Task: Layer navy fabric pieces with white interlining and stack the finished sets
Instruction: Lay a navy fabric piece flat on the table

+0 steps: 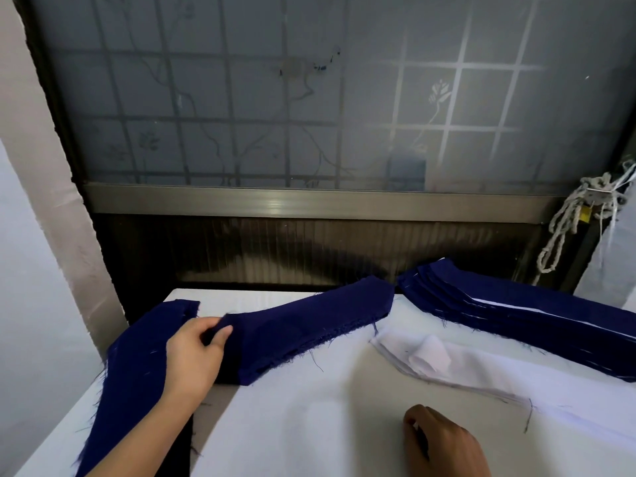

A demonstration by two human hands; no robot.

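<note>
Navy fabric pieces lie piled on the desk's left, white interlining beside them, finished sets far right. Left hand's grip pinches the top one; right hand's grip I cannot tell. Frayed threads might drag up two pieces together.

The left hand and its forearm are bare to the picture's edge; the right hand is bare too.

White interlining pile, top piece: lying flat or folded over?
Partly folded. The top piece of the white interlining pile has a flap turned back on itself near its pointed end; the remainder lies flat.
</note>
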